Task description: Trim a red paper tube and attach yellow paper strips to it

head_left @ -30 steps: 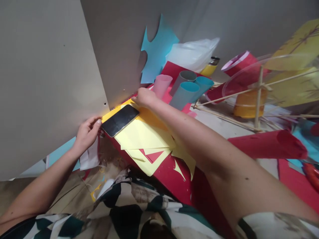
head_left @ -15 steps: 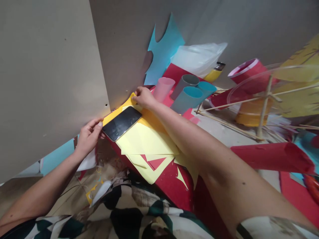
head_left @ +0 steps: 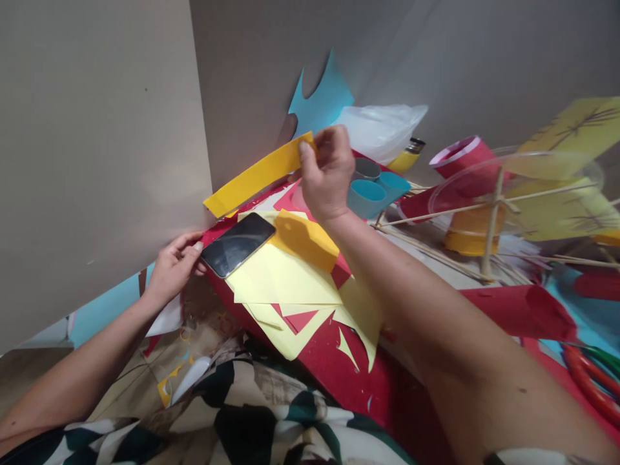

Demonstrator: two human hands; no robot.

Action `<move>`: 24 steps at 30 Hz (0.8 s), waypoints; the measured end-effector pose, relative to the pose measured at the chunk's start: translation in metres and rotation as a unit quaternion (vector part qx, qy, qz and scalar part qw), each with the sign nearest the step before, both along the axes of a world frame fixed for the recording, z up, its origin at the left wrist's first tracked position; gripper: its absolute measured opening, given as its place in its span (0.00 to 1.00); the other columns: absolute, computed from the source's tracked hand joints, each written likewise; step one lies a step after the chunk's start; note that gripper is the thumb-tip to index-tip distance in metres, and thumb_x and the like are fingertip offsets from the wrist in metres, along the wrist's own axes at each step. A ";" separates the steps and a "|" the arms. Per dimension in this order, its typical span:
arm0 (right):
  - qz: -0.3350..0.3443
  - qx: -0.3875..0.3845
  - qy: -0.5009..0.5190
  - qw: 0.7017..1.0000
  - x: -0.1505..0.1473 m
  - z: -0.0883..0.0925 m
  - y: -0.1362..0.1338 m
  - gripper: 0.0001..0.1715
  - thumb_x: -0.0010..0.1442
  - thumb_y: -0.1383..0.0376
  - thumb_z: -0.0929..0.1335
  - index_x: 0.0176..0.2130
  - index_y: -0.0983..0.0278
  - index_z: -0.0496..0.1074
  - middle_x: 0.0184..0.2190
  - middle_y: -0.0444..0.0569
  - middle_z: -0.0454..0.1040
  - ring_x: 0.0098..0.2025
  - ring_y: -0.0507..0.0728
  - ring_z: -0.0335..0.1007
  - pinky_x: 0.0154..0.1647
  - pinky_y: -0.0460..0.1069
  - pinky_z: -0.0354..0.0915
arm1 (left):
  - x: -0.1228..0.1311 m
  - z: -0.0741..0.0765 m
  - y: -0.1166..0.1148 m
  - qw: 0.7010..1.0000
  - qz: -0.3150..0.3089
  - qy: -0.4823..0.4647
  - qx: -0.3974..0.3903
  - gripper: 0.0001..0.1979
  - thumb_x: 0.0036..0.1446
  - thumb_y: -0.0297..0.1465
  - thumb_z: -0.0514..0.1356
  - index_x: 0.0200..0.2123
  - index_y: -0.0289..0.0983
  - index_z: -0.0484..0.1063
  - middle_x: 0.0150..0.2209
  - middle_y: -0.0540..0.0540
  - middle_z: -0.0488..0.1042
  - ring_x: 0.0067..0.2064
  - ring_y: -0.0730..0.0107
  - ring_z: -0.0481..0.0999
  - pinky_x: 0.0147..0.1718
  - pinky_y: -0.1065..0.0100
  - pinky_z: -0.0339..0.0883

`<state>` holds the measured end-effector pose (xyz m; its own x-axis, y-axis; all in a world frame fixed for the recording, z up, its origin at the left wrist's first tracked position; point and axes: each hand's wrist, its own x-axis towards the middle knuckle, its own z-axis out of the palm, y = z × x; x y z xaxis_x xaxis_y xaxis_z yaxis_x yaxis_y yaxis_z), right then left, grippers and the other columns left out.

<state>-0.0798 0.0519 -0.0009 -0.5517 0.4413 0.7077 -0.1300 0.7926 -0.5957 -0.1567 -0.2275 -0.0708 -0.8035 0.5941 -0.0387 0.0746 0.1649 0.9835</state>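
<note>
My right hand (head_left: pixel 329 171), fingers closed, pinches the upper end of a yellow paper strip (head_left: pixel 261 174). The strip is held up in front of the wall, its lower left end close to the panel. My left hand (head_left: pixel 174 261) is closed at the red table's (head_left: pixel 339 368) left edge, beside a phone's (head_left: pixel 239 244) corner; what its fingertips grip, if anything, is hidden. The dark-screened phone lies on pale yellow paper sheets (head_left: pixel 290 278). A deeper yellow paper piece (head_left: pixel 310 242) lies right of the phone, under the shadow of my right hand.
Blue cups (head_left: pixel 371 194) and a grey cup (head_left: pixel 367 169) stand beyond my right forearm. A stick frame (head_left: pixel 491 226), red paper rolls (head_left: pixel 518 310) and red-handled scissors (head_left: pixel 586 381) are on the right. A grey panel (head_left: pixel 106 142) closes off the left. Paper scraps (head_left: pixel 169 384) litter the floor.
My right hand has lifted the yellow strip off the table, up and to the right. The strip's left end has come away from my left hand, which stays at the table edge.
</note>
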 end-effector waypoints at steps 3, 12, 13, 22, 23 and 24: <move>-0.036 -0.087 0.102 0.990 0.023 0.023 -0.010 0.10 0.65 0.61 0.64 0.36 0.56 0.55 0.36 0.43 0.72 0.26 0.49 0.73 0.22 0.46 0.63 | 0.000 0.007 0.001 1.000 -0.007 -0.026 -0.002 0.30 0.54 0.42 0.64 0.54 0.29 0.71 0.22 0.49 0.75 0.24 0.72 0.76 0.24 0.72 0.72; -0.025 -0.312 0.079 0.947 0.119 0.055 -0.026 0.15 0.54 0.63 0.71 0.34 0.58 0.59 0.26 0.40 0.69 0.20 0.51 0.71 0.18 0.46 0.57 | -0.004 0.028 -0.010 0.989 0.005 0.138 -0.044 0.28 0.56 0.43 0.63 0.56 0.34 0.71 0.39 0.41 0.80 0.28 0.70 0.78 0.28 0.67 0.75; -0.023 -0.337 0.062 0.939 0.132 0.055 -0.029 0.16 0.52 0.62 0.72 0.33 0.58 0.60 0.28 0.41 0.70 0.20 0.51 0.70 0.18 0.46 0.57 | -0.003 0.031 -0.010 0.977 0.025 0.208 -0.033 0.27 0.56 0.43 0.63 0.56 0.36 0.72 0.43 0.40 0.80 0.30 0.70 0.78 0.32 0.65 0.76; -0.028 -0.399 0.063 0.914 0.221 0.043 -0.072 0.23 0.48 0.55 0.77 0.34 0.59 0.63 0.25 0.38 0.71 0.18 0.50 0.72 0.14 0.43 0.62 | 0.065 0.091 0.051 0.946 -0.285 -0.099 0.116 0.32 0.50 0.41 0.69 0.59 0.41 0.70 0.51 0.40 0.77 0.47 0.56 0.81 0.41 0.62 0.80; -0.034 -0.400 0.072 0.913 0.230 0.040 -0.075 0.23 0.48 0.55 0.77 0.35 0.58 0.63 0.25 0.38 0.72 0.19 0.50 0.73 0.15 0.43 0.63 | 0.075 0.095 0.060 0.942 -0.299 -0.111 0.107 0.31 0.48 0.39 0.71 0.56 0.41 0.73 0.48 0.42 0.78 0.43 0.59 0.82 0.40 0.63 0.81; -0.040 -0.401 0.077 0.912 0.240 0.038 -0.077 0.23 0.48 0.54 0.77 0.35 0.58 0.64 0.26 0.39 0.73 0.20 0.50 0.73 0.15 0.43 0.64 | 0.084 0.097 0.069 0.943 -0.299 -0.109 0.098 0.28 0.46 0.37 0.72 0.52 0.40 0.75 0.42 0.44 0.79 0.37 0.63 0.82 0.36 0.65 0.81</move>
